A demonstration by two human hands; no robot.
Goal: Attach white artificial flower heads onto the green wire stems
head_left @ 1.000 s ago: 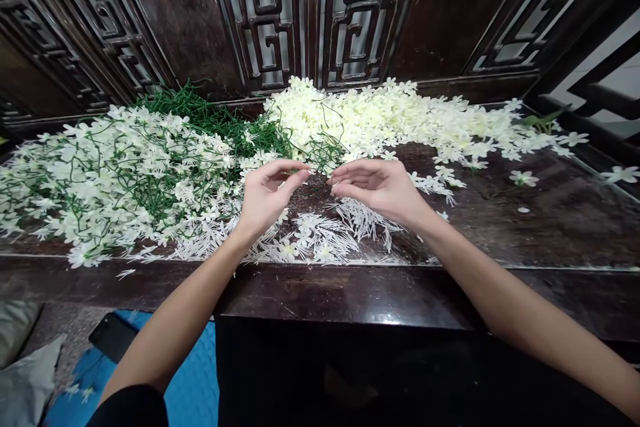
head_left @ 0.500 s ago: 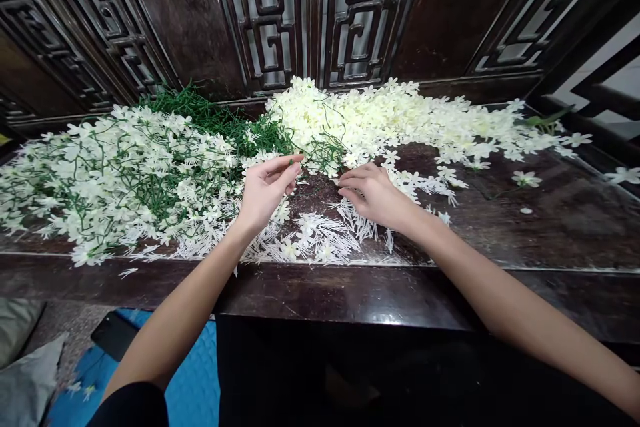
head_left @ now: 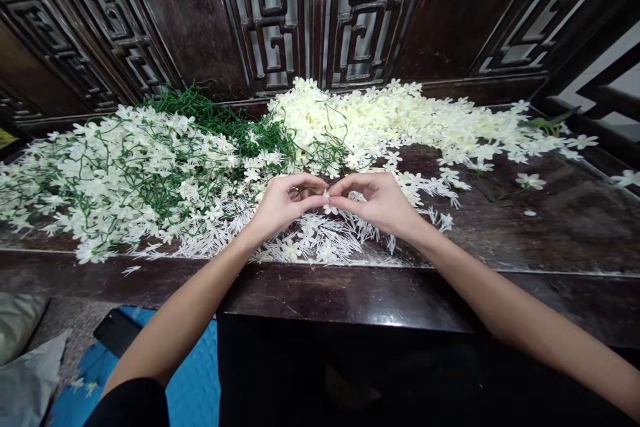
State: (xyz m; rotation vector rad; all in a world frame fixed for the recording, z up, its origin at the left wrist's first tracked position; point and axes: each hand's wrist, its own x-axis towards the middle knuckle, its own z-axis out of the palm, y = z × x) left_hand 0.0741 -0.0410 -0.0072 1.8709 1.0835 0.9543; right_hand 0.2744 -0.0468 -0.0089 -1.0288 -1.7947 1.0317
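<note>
Head view. Item, change: the left hand and right hand, apart half a second ago, now meet at the fingertips; both appear engaged with one small white flower.

Item, left fingers: thumb and forefinger closed at the tips by the flower, apparently pinching it or its thin stem; remaining fingers curled.

Item, right fingers: thumb and forefinger likewise closed, apparently on the flower's other side. Exact share of the grip: cannot tell.

Item, flower: between the two sets of fingertips, above the counter.

Surroundings, relative to the flower:
- loose white stalks, on its near side;
- white flowers on green stems, heaped to its left;
- bare green stems, beyond it, to the left;
- pale yellow-white blossoms, beyond it, spreading right;
- single flower, well apart, to its right.
</note>
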